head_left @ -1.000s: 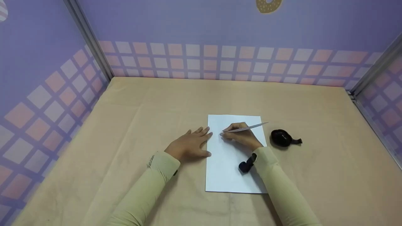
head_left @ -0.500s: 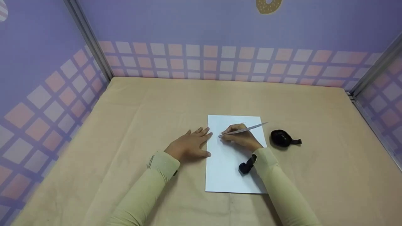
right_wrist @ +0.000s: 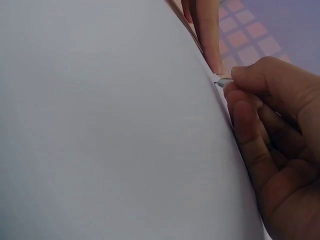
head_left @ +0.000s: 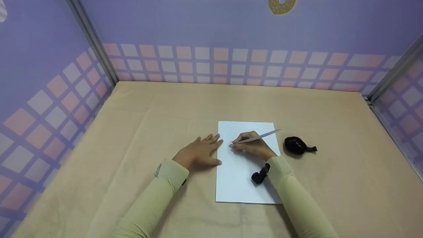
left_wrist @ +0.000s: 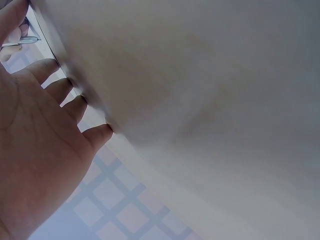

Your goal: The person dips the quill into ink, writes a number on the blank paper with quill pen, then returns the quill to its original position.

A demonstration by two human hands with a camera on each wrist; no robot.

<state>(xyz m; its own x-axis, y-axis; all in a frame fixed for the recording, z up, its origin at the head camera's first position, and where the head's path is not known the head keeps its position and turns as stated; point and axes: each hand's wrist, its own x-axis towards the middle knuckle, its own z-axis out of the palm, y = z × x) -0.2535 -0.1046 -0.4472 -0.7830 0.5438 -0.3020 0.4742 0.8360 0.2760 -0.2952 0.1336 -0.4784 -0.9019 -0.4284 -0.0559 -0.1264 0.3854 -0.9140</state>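
Your right hand (head_left: 251, 144) pinches a slim pale-grey pen (head_left: 263, 135) over a white rectangular paper sheet (head_left: 236, 186), well in from the far edge of the beige cloth-covered bench (head_left: 158, 115). Your left hand (head_left: 200, 152) spreads wide at the sheet's left edge; too little pressure could let it skew.

Lilac walls (head_left: 198, 23) on three sides of a beige cloth-covered table (head_left: 158, 109)

A band of pink and white squares (head_left: 220, 68) runs low along all three. A golden-brown speckled doughnut picture (head_left: 280, 10) sits high on the back wall, cut off above. Grey metal posts (head_left: 93, 39) stand at both far corners. Faint creases cross the cloth; the back wall darkens toward its upper right.
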